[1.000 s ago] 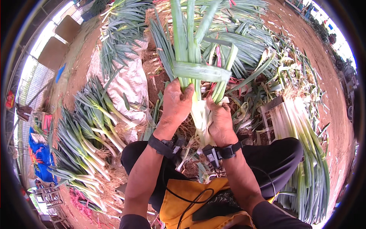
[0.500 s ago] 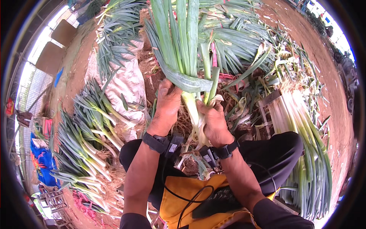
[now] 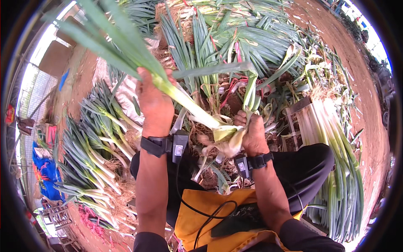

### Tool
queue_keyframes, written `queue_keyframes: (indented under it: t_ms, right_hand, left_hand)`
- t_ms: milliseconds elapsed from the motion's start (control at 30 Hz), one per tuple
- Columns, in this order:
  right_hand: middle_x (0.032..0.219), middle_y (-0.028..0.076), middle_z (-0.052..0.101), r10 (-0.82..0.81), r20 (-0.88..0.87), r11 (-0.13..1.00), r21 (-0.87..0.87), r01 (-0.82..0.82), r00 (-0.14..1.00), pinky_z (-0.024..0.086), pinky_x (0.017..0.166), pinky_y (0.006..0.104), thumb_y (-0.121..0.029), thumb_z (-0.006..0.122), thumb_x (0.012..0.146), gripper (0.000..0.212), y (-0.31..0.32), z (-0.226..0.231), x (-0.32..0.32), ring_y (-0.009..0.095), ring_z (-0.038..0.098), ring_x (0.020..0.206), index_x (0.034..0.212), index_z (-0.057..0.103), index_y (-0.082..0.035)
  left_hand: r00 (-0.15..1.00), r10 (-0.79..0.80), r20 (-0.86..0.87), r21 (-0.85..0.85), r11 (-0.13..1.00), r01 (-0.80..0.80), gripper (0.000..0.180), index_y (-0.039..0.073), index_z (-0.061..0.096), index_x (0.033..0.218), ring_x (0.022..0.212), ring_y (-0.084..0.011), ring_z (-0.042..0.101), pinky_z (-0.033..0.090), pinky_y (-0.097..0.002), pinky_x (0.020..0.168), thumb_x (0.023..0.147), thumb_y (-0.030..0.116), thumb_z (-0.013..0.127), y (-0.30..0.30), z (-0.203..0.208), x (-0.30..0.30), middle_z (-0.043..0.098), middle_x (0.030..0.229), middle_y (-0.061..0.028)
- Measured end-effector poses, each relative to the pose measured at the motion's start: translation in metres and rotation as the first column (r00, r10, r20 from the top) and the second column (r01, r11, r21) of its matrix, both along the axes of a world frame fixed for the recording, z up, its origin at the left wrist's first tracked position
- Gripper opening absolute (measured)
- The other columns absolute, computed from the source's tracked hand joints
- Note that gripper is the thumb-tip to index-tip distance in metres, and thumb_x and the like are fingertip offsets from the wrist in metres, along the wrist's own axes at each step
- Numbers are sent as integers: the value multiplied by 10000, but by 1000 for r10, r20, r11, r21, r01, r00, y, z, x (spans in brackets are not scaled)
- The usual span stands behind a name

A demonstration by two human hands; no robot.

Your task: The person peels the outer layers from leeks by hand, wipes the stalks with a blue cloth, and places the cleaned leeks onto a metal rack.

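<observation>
Diagonally tilted, one leek [image 3: 191, 103] crosses the middle of my view

I have it raised in front of the dark trousers [image 3: 302, 166], green top up to the left and blurred at its end, pale shaft sloping down to the right. On my feed the left hand [image 3: 156, 107] is wrapped firmly around it where the green begins. The right hand [image 3: 255, 134] is closed on loose outer leaves [image 3: 250, 90]; a long one rises from that fist and folds over to the left. Crumpled pale layers bunch at the leek's lower end, too blurred for me to tell how they join.

Each wrist wears a dark wristband [image 3: 154, 146] with a small black box [image 3: 179, 147], and a black cable [image 3: 214, 217] loops over the orange cloth [image 3: 189, 218] on the lap. Leftward I see rooted leeks [image 3: 98, 164] lying near a pale sheet [image 3: 126, 98]. Rightward lies a neat stack [image 3: 336, 168], white shafts away from me. Farther ahead, a broad heap [image 3: 268, 46] spreads out, with a pink tie [image 3: 237, 52] in it.
</observation>
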State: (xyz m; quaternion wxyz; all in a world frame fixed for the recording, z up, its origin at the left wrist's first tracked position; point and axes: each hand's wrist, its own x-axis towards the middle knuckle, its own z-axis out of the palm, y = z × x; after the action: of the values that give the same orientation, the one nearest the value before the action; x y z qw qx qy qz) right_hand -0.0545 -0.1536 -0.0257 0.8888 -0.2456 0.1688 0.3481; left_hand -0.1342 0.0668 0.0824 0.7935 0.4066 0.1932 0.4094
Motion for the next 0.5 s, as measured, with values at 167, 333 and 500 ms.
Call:
queue_keyframes:
  t_ms: [167,333,500]
  right_hand:
    - [771,26,550,253,346,910,-402,-101,904,467,587,244,-290,738,859,364,3,11,-33,106,552,690,990,486,-62]
    - [910,133,646,656,715,700,-696,161,241,536,694,372,-222,768,782,365,8,-7,-60,232,662,819,1018,578,-19]
    - [851,207,665,958,221,139,-916,375,184,540,689,446,-271,735,744,320,-27,-109,-60,374,661,801,935,649,-30]
  left_hand:
    - [986,168,25,23,985,-168,433,-8,494,1022,734,-236,524,465,-374,731,1034,412,385,15,8,-9,588,839,-167]
    - [968,252,-19,128,960,-248,430,-22,507,995,671,-223,533,476,-351,661,1036,392,397,28,19,-22,606,783,-163]
    - [897,441,-7,320,851,-416,421,11,536,984,613,-183,564,475,-292,583,1005,427,472,58,29,-40,643,777,-154]
